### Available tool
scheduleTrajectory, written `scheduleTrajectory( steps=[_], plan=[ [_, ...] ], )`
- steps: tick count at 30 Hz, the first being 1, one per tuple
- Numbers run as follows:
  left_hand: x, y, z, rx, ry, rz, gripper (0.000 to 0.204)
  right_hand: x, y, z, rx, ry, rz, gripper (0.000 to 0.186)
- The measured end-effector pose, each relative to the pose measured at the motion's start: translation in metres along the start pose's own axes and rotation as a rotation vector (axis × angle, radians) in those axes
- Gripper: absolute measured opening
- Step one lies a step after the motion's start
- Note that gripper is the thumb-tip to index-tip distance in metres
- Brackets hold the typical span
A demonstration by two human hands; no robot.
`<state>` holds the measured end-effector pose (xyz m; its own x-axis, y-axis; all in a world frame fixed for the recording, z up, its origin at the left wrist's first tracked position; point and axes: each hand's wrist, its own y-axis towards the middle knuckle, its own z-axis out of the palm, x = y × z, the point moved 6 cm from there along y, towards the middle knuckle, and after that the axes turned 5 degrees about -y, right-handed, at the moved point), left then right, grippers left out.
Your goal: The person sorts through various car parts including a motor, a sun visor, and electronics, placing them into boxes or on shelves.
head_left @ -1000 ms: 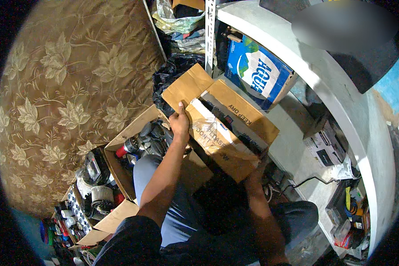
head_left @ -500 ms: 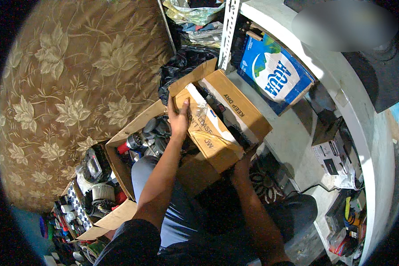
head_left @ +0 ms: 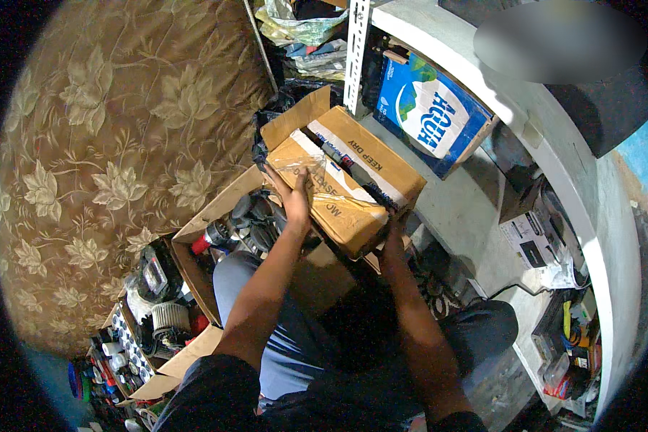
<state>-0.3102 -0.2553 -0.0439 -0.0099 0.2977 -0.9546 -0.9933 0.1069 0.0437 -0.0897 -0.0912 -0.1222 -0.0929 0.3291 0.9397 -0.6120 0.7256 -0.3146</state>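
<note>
A brown cardboard box (head_left: pixel 389 162) with printed lettering, white tape and loose clear tape is tilted in front of me. Its two top flaps lie nearly together, with a dark seam between them. Along the box's left side, my left hand (head_left: pixel 295 198) has its fingers spread, pressing on the flap and edge. Low at the near right corner, my right hand (head_left: pixel 392 248) grips the box; its fingertips are mostly hidden in shadow. Beneath the box, a larger open carton (head_left: pixel 219 205) holds dark parts (head_left: pixel 255 219) and a red-ended tool (head_left: pixel 207 236).
At the left stands another open carton (head_left: pixel 187 353) with a ribbed white cylinder and mixed parts. A blue and white box (head_left: pixel 432 115) sits on the pale shelf (head_left: pixel 453 216) at right, near a small white box (head_left: pixel 529 241). A flower-patterned brown cushion (head_left: pixel 122 144) fills the left.
The box's flaps have been pressed closer together, narrowing the gap. The box has shifted slightly left and tilted, with both hands still on it. The whole view has moved a little.
</note>
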Motion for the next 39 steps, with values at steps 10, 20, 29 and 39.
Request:
scheduleTrajectory(
  steps=[10, 20, 29, 39],
  plan=[
    [0.001, -0.054, 0.02, 0.037, 0.038, -0.003, 0.113, 0.05, -0.018, -0.003, -0.088, -0.74, -0.307, 0.102],
    [-0.011, -0.035, 0.016, 0.076, -0.085, -0.078, 0.11, 0.061, -0.035, 0.054, 0.203, -0.335, -0.135, 0.081],
    [-0.006, -0.005, 0.006, 0.064, 0.011, 0.067, 0.093, 0.067, -0.031, 0.075, 0.306, -1.081, -0.374, 0.067],
    [-0.016, -0.057, 0.017, -0.009, -0.029, -0.16, 0.086, 0.095, -0.047, 0.048, 0.319, -0.846, -0.206, 0.14]
  ],
)
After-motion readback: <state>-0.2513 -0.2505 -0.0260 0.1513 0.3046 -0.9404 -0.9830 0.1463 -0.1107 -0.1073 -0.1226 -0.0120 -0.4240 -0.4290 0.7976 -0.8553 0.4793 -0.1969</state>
